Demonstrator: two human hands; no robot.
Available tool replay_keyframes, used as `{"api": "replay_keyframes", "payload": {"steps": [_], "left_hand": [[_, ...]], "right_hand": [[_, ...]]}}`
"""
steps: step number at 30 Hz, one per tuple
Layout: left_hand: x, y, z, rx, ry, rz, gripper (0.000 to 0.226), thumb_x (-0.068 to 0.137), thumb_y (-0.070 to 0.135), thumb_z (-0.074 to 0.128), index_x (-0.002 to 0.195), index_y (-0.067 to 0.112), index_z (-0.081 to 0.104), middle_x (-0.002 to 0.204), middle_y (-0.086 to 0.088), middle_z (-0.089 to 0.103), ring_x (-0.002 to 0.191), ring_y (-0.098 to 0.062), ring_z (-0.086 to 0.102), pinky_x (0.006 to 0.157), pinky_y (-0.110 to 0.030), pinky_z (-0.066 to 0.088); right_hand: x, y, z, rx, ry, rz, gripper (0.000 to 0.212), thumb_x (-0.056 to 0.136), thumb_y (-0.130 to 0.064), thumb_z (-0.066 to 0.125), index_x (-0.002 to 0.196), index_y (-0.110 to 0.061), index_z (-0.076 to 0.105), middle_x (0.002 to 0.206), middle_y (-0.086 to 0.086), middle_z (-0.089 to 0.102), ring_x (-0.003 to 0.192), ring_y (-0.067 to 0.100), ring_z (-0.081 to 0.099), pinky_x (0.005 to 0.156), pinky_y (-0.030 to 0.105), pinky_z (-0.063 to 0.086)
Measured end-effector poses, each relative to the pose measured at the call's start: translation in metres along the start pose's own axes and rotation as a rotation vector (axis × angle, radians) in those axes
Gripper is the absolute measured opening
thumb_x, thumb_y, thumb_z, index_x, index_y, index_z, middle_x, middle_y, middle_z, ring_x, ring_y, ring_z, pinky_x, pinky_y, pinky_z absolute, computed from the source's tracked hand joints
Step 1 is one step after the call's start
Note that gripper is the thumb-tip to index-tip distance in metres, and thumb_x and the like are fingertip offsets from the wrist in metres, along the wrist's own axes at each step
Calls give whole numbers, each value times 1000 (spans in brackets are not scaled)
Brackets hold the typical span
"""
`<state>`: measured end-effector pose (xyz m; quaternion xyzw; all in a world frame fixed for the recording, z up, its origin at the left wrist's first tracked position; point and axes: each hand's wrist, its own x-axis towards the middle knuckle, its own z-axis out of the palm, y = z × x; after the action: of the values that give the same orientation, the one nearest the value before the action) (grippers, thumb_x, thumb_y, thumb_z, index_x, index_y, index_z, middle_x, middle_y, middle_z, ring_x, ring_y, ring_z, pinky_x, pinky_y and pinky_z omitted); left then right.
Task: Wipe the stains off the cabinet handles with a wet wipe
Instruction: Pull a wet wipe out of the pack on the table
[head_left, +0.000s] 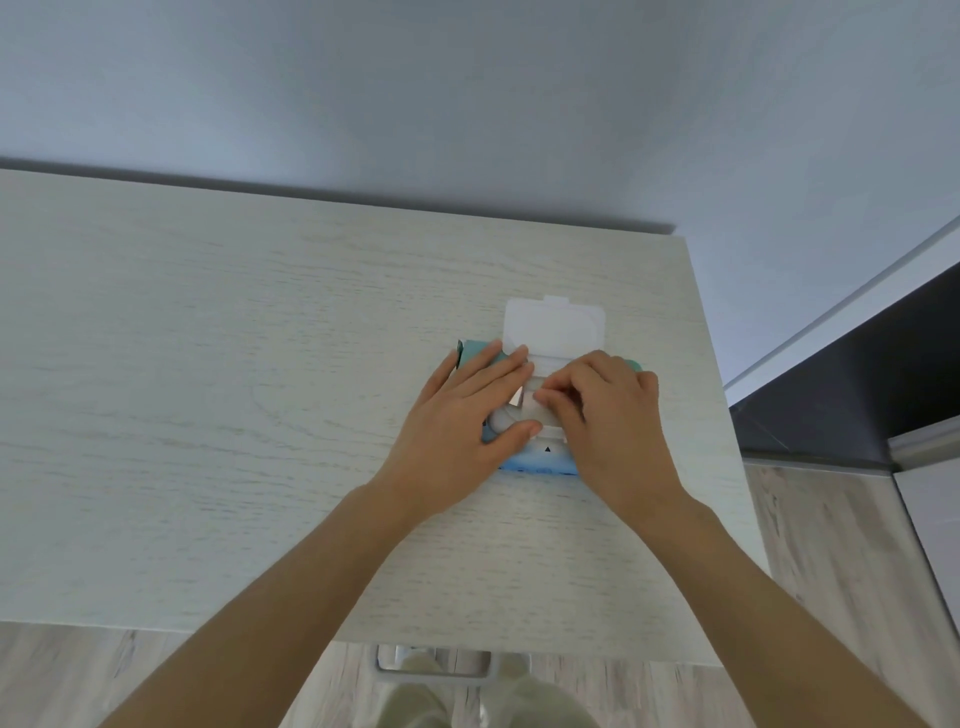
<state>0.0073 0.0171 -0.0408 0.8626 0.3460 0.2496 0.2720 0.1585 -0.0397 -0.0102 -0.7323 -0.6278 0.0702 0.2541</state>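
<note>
Your flat left hand (462, 410) presses the wipe pack (540, 457) to the table (260, 364); your right hand (602, 410) pinches the wipe (527, 400). Pull it slowly upward.

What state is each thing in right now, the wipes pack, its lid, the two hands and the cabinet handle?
Wet wipe pack: lying flat on the cabinet top.
Lid: flipped open, away from the person.
Left hand: flat, pressing the pack down.
Right hand: fingers curled, pinching at the opening.
Cabinet handle: untouched.
</note>
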Motion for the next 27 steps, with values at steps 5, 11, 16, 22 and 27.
{"api": "replay_keyframes", "payload": {"steps": [5, 11, 16, 22, 27], "left_hand": [[0, -2, 0, -1, -8, -12, 58, 90, 37, 62, 141, 24, 38, 145, 22, 26, 137, 14, 6, 119, -22, -1], [1, -1, 1, 10, -4, 1, 57, 90, 36, 62, 141, 20, 41, 145, 18, 28, 139, 7, 11, 119, -22, 0], [1, -1, -1, 17, -11, 10, 57, 91, 36, 61, 141, 18, 42, 146, 17, 28, 140, 5, 11, 118, -19, -1], [2, 0, -3, 49, -33, 6, 58, 90, 40, 61, 142, 21, 42, 146, 20, 26, 139, 6, 11, 119, -22, -2], [3, 0, -1, -5, -19, -15, 58, 89, 38, 64, 141, 20, 44, 147, 17, 31, 138, 7, 12, 120, -26, 6]], "right_hand": [[-5, 3, -12, 157, -33, 37, 12, 97, -14, 49, 86, -18, 49, 79, -8, 50, 74, 12, 44, 69, 25, 38], [-9, 4, -12, 27, 21, -143, 14, 89, -11, 63, 97, -3, 69, 89, 9, 60, 82, 23, 55, 70, 29, 46], [-12, 12, -12, 2, -5, -240, 15, 81, -2, 71, 96, 0, 71, 87, 13, 61, 77, 30, 57, 69, 38, 52], [-3, 2, -22, -82, 76, -310, 3, 83, 1, 63, 82, 1, 66, 75, 12, 60, 69, 27, 55, 63, 35, 51], [3, -12, -27, -41, 141, -212, 12, 93, -10, 54, 90, -3, 64, 84, 9, 60, 76, 23, 54, 63, 35, 49]]}}
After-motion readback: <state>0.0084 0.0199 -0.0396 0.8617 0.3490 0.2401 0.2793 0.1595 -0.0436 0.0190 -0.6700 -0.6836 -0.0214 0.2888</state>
